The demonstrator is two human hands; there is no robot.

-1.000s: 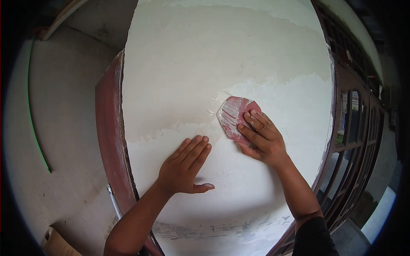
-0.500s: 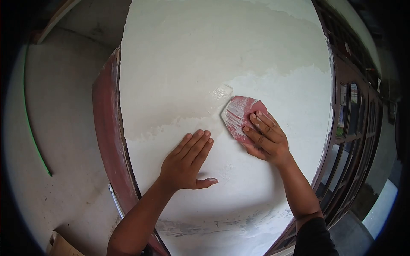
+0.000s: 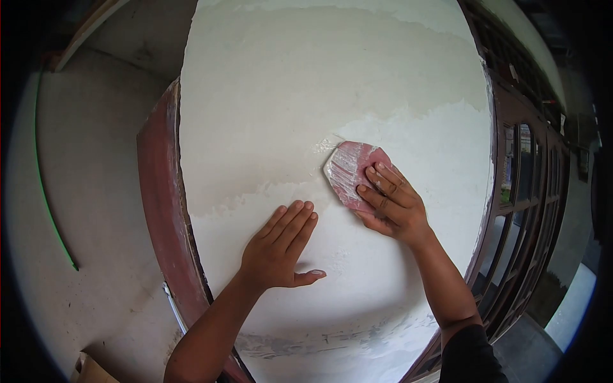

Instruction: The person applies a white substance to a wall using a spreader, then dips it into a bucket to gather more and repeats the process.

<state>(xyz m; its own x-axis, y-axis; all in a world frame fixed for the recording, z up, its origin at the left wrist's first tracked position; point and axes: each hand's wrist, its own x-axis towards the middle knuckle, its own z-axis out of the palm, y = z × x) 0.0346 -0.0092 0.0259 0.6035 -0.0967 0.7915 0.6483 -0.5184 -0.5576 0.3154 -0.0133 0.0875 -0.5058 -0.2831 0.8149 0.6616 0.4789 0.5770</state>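
Note:
My right hand [image 3: 394, 203] grips a pink, flat putty spreader [image 3: 353, 167], its fingers pressed on the face and the thumb along the lower edge. White putty is smeared in streaks over the spreader's left half. Its left edge lies against a white plastered panel [image 3: 268, 121], right beside a small glossy wet patch of putty [image 3: 325, 145]. Lower left of the spreader, my left hand [image 3: 278, 246] rests flat on the panel with fingers extended and thumb out, holding nothing.
A dark red wooden frame [image 3: 159, 185] borders the panel on the left. Brown framed glass panes [image 3: 517, 172] stand on the right. A green line [image 3: 45, 185] runs along the grey surface at far left, and a cardboard piece [image 3: 92, 370] sits at lower left.
The spreader in my right hand has shifted slightly left and up, covering part of the wet putty patch. My left hand stays nearly in place. The view has tilted a little.

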